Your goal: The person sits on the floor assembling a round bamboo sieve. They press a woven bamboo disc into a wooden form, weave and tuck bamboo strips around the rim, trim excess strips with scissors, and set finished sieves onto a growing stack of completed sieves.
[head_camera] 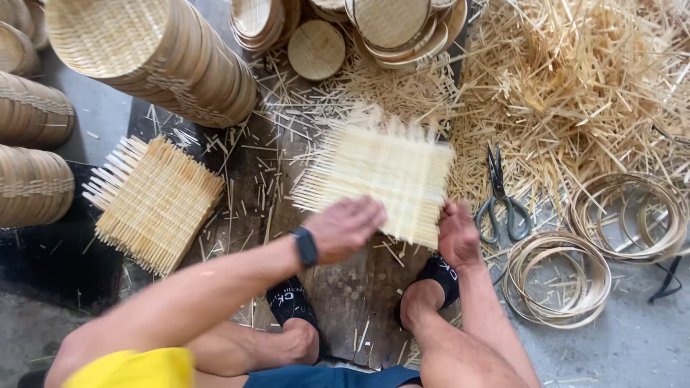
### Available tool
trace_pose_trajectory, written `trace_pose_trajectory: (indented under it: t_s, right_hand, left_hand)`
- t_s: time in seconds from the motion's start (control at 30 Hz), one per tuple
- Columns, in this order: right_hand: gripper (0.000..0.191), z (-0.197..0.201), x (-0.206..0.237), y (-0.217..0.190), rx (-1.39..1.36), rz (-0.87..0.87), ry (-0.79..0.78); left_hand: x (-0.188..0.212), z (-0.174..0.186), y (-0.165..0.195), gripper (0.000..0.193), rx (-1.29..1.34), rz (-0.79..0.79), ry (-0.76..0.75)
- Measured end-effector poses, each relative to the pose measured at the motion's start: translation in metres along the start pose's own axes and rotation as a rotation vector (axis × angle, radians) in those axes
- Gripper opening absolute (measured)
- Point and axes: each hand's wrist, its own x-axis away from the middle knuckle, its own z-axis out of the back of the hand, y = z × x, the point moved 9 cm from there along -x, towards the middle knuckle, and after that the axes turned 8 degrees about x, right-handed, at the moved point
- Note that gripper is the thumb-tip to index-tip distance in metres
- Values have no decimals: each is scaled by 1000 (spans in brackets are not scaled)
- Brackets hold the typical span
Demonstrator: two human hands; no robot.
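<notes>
A square woven bamboo mat (381, 176) with loose strip ends is held just above the wooden board, blurred by motion. My left hand (343, 228) grips its near left edge; a dark watch sits on that wrist. My right hand (458, 236) holds the near right corner from below. My two feet in black socks rest on the board beneath the mat.
A stack of woven mats (154, 201) lies at the left. Piles of round woven trays (154, 54) fill the top. Scissors (501, 197) lie right of the mat, bamboo hoops (557, 276) near them. A heap of bamboo offcuts (575, 86) covers the upper right.
</notes>
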Motion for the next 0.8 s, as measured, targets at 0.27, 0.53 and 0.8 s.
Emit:
trace_pose_trajectory:
  t_s: [0.27, 0.53, 0.8]
  right_hand:
    - [26, 22, -26, 14, 567, 118, 270]
    - [27, 17, -23, 8, 681, 266, 351]
    - [40, 21, -7, 8, 746, 338, 444]
  left_hand:
    - [26, -71, -38, 78, 353, 443, 312]
    - [89, -152, -165, 50, 1324, 1368, 428]
    - [103, -166, -160, 46, 1195, 1361, 356]
